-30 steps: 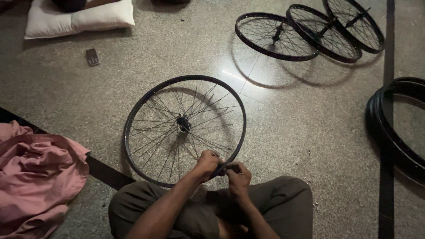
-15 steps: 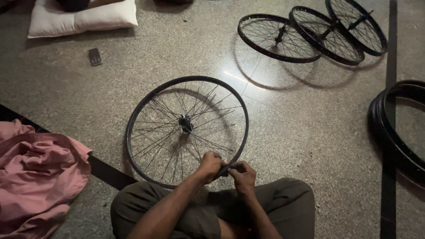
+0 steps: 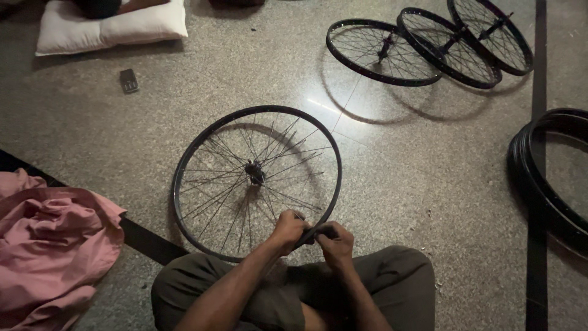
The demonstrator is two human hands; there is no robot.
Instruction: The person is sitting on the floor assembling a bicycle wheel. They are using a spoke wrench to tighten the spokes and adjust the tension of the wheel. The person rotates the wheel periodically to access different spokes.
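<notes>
Wheel (image 3: 257,181) lies flat on the floor (image 3: 429,184), right in front of the person's crossed legs. Both hands are at its near rim: left hand (image 3: 288,232) has fingers curled over the rim edge, right hand (image 3: 334,240) fingers pinched narrow on the rim just beside it. What the right holds, if anything small, can't tell. Three more wheels (image 3: 429,43) lie overlapping, far right. Tyres (image 3: 545,178) at right edge. Pink cloth (image 3: 49,245) left, pillow (image 3: 110,27) and phone (image 3: 128,80) far left.
</notes>
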